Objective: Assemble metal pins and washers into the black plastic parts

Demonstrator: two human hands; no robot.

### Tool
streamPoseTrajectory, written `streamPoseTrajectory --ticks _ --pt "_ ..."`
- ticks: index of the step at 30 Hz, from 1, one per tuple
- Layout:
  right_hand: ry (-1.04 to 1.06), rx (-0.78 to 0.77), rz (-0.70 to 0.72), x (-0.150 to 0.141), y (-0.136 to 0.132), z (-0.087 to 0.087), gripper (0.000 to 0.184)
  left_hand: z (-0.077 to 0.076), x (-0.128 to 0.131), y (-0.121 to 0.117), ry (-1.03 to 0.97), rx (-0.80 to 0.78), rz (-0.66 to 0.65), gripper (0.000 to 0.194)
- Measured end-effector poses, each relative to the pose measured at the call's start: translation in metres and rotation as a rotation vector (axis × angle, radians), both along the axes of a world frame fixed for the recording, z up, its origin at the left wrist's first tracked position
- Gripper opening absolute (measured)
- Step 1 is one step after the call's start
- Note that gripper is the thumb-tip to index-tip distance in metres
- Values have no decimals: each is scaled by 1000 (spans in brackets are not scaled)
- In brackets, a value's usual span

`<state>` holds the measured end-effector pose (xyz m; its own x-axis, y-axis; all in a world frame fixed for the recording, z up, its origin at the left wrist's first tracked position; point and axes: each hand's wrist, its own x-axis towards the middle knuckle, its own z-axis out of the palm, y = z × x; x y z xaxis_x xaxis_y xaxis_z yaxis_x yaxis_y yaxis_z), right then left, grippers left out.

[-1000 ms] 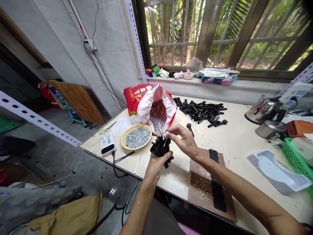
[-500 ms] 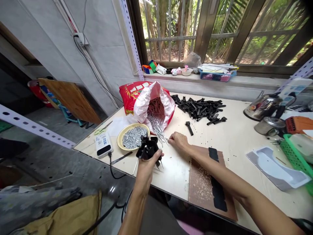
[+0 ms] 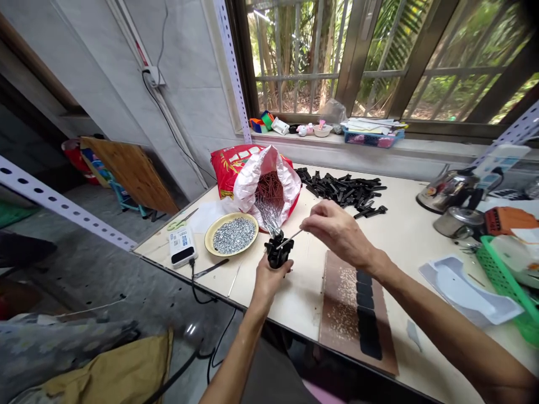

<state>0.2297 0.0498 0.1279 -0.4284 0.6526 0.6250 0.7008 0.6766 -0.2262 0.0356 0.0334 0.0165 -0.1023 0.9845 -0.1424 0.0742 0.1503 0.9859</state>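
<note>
My left hand (image 3: 268,280) is wrapped round a bunch of black plastic parts (image 3: 278,257), held upright above the table's front edge. My right hand (image 3: 339,229) pinches one end of a thin metal rod (image 3: 291,238), which slants down to the left. Its other end meets the top of the black parts; whether it is inside one cannot be made out. Just beyond, a red and white bag (image 3: 225,171) lies with its mouth towards me, spilling long metal rods (image 3: 269,216). A yellow dish (image 3: 208,238) of small shiny metal pieces (image 3: 233,235) stands left of the bunch.
Behind lies a pile of black plastic parts (image 3: 345,189). A brown board (image 3: 332,336) with black pads and pale crumbs is at the front. Left are a white device (image 3: 182,247) and green scissors (image 3: 177,224); right, a kettle (image 3: 442,193) and green basket (image 3: 505,286).
My right hand went down to the rods at the bag's mouth and has come back up with a rod. My left hand dipped left with the black parts, then returned upright.
</note>
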Motion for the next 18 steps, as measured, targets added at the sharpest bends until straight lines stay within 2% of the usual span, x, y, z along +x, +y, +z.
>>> streamPoseTrajectory --ticks 5,9,11,13,15,18 --pt "-265 143 -55 -6 -9 7 17 12 13 -3 28 38 -88 31" --pt "-386 183 59 -8 -8 13 23 22 19 -3 69 40 -143 36" --pt "-392 155 139 -9 -6 16 24 26 22 -2 45 30 -175 36" --pt "-281 87 175 -7 -2 16 27 30 23 -1 -27 -22 -211 33" --pt "-26 -19 106 -2 2 9 33 34 23 -1 -154 -102 -223 33" --pt "413 -342 -44 5 3 -15 34 41 23 -3 -381 -172 -212 42"
